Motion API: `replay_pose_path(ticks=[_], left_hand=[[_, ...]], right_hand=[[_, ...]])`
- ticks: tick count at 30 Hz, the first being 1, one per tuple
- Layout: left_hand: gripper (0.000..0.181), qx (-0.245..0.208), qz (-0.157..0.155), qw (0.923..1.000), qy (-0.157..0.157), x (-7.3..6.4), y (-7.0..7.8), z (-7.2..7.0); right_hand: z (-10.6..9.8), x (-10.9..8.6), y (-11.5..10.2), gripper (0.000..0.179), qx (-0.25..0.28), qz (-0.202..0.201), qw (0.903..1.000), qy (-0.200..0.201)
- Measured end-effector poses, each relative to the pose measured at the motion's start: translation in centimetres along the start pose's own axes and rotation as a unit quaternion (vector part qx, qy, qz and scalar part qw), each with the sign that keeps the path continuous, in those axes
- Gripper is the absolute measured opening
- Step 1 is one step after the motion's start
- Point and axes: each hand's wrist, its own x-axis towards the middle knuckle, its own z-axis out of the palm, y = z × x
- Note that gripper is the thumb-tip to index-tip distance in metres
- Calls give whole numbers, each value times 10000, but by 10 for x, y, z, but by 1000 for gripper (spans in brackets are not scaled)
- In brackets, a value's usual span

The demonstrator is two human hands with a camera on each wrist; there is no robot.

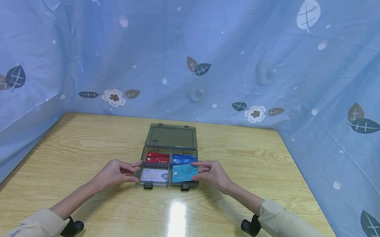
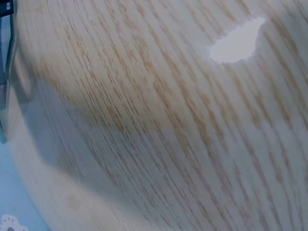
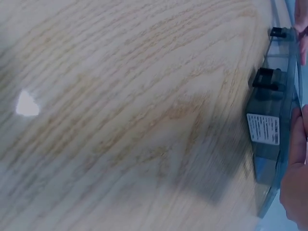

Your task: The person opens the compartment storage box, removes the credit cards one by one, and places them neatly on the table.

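A hinged, smoky clear plastic storage box [image 1: 167, 184] lies on the table with its lid [image 1: 171, 136] folded back. Its four-part tray shows a red card [image 1: 157, 159] back left, a dark blue card [image 1: 183, 159] back right and a white card [image 1: 154, 175] front left. My right hand [image 1: 214, 175] pinches a teal card [image 1: 184, 173] by its right end, between fingers and thumb, tilted over the front right compartment. My left hand [image 1: 120, 172] holds the box's left side, thumb near the front corner. In the right wrist view the right hand [image 3: 294, 187] is beside the box's side.
Two black latches [image 1: 185, 187] stick out from the box's front edge. A white printed label [image 3: 263, 129] is on its side. The wood-grain table [image 1: 98, 136] is bordered by a blue patterned curtain [image 1: 173, 62] behind and at both sides.
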Motion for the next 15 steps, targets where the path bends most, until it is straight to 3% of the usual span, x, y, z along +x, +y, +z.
replay_pose_path(ticks=[7, 15], left_hand=[[34, -110, -47, 9999, -24, -2, -1, 0], [34, -125, -37, 9999, -2, -1, 0, 0]], right_hand=[[-17, -3, 9, 49, -1, 146, 9997, 214], [-49, -10, 22, 54, 45, 262, 9995, 141]])
